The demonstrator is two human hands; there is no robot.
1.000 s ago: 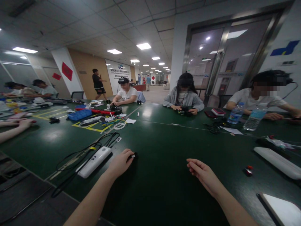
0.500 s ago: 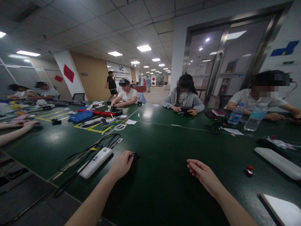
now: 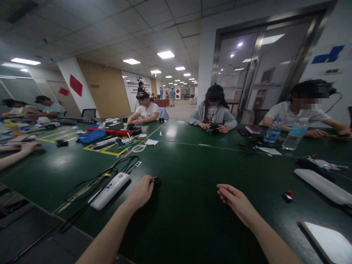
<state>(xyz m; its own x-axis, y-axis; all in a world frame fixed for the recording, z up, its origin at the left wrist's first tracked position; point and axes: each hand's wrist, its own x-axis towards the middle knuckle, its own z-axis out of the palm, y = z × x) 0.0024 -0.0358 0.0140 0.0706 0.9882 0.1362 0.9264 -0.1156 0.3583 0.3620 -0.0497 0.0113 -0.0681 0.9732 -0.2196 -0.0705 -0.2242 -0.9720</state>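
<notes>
My left hand (image 3: 140, 192) is closed at the fingertips on a small dark object (image 3: 156, 180). It looks black with a shiny part; my fingers cover some of it, and its kind is too small to tell. To the left of that hand lies a white power strip (image 3: 110, 192) marked "2", with black cables. My right hand (image 3: 236, 201) hovers over the green table (image 3: 187, 216), fingers curled together and thumb against them; nothing shows in its grasp. Farther right, apart from this hand, sits a small red and black object (image 3: 288, 196).
A white flat device (image 3: 328, 240) lies at the near right, below a long white case (image 3: 321, 187). Two water bottles (image 3: 295, 135) stand at the far right. A blue tray (image 3: 92, 136), wires and a white cable coil (image 3: 138, 148) lie left. Several people sit around the table.
The view has shifted slightly, so table items appear a little farther left. Both hands keep nearly the same pose. A standing person in the background has moved right, behind a seated person.
</notes>
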